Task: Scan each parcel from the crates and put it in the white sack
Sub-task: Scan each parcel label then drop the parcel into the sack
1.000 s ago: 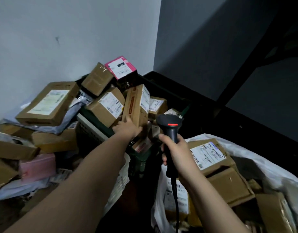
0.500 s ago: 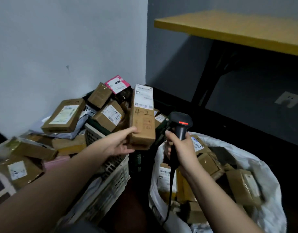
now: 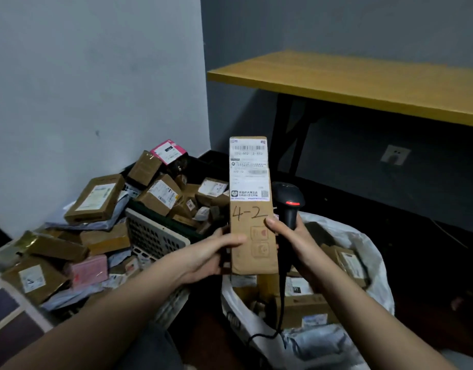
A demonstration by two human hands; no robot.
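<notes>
Crates (image 3: 155, 236): heaped with unscanned parcels at my far left, against the wall, within reach.
Left hand (image 3: 216, 252): fingers curled round the long box's lower left edge, thumb across its face, holding it upright.
Long box (image 3: 250, 206): between my hands, label turned toward me to find the barcode.
Right hand (image 3: 296, 241): fingers wrapped round the scanner (image 3: 288, 204); thumb steadies the box's right edge.
White sack (image 3: 363, 252): open just below right, so the drop should be short.
</notes>
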